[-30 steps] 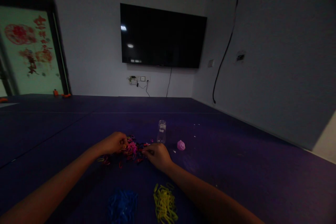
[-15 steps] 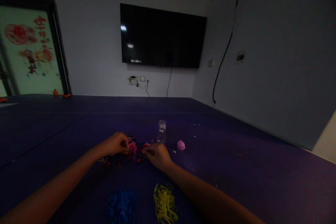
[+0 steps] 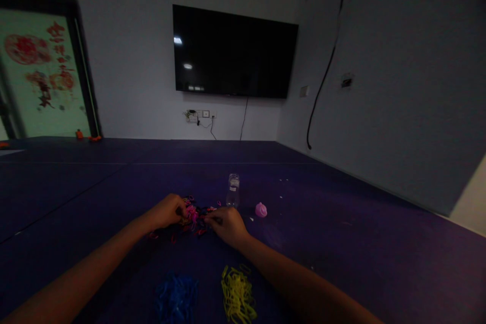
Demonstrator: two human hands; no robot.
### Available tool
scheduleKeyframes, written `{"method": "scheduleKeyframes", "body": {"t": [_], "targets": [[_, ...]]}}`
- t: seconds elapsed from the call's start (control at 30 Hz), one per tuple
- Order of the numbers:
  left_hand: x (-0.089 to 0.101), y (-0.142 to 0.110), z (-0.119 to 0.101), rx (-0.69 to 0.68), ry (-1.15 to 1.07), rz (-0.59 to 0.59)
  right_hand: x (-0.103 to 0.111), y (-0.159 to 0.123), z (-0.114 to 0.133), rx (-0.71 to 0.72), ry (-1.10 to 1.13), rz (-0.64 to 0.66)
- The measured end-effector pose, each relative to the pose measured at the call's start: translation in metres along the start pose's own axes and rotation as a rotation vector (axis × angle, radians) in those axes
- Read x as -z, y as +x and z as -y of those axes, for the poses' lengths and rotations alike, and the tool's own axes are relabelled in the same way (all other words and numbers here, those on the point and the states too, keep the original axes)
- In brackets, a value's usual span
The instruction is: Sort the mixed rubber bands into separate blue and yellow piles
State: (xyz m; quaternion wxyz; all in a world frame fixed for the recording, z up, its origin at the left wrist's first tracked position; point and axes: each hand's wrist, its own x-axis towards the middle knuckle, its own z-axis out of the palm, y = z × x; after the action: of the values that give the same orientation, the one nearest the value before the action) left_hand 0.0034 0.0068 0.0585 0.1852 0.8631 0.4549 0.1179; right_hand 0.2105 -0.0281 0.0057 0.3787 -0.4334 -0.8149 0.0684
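Observation:
A mixed pile of small rubber bands [image 3: 192, 213], mostly pink, red and dark, lies on the purple surface between my hands. My left hand [image 3: 170, 210] pinches at the pile's left side, thumb and fingertips closed on rubber bands. From the right, my right hand [image 3: 228, 224] reaches in with its thumb and forefinger pinched on the pile's edge; which bands they grip is too small to make out. Nearer to me lie a heap of blue rubber bands [image 3: 176, 297] and a heap of yellow rubber bands [image 3: 238, 294], neither touched by a hand.
Just behind my right hand a clear bottle [image 3: 233, 191] stands upright without a cap. A pink lid-like piece [image 3: 260, 209] lies to its right, near several white scraps. Across the purple surface [image 3: 341, 243], a television [image 3: 235, 53] hangs on the wall and a black cable [image 3: 322, 88] dangles.
My left hand has shifted slightly at the pile, and a yellowish band near its wrist no longer shows. My right hand stays almost in place.

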Motion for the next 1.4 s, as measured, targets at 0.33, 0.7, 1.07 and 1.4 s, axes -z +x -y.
{"method": "scheduleKeyframes", "body": {"t": [0.33,0.7,1.07,1.4], "targets": [[0.008,-0.003,0.000,0.001,-0.019,-0.008,-0.001,0.000,-0.002,0.001,0.009,0.007],[0.006,-0.001,0.004,0.002,-0.006,0.026,0.001,0.000,0.001,0.006,0.005,-0.008],[0.009,-0.002,0.007,0.028,-0.045,0.013,-0.001,0.000,-0.003,0.028,-0.006,-0.006],[0.017,-0.004,0.005,0.050,-0.109,0.028,-0.001,0.000,-0.002,0.019,-0.004,-0.001]]}}
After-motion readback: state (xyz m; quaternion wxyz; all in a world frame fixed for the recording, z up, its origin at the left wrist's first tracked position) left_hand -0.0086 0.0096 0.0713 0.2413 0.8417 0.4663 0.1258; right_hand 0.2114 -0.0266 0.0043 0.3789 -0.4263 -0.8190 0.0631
